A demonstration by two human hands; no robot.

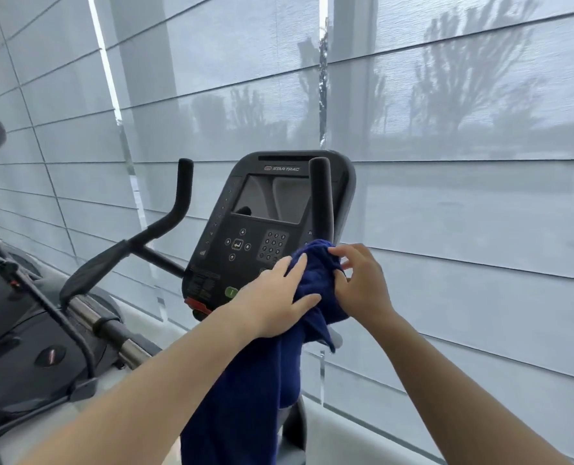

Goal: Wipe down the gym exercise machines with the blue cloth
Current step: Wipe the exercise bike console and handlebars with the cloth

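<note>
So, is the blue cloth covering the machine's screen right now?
No, the blue cloth is bunched at the foot of the right handlebar, below the uncovered screen.

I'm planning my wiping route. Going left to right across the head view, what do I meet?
Neighbouring dark machine → left handlebar → Star Trac console → right handlebar → right hand.

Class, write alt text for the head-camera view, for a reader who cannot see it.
Two hands work a dark blue cloth at the base of an upright black foam handlebar grip, beside a black exercise-machine console. The right hand pinches the cloth; the left hand lies on it. Pale window blinds hang behind.
</note>
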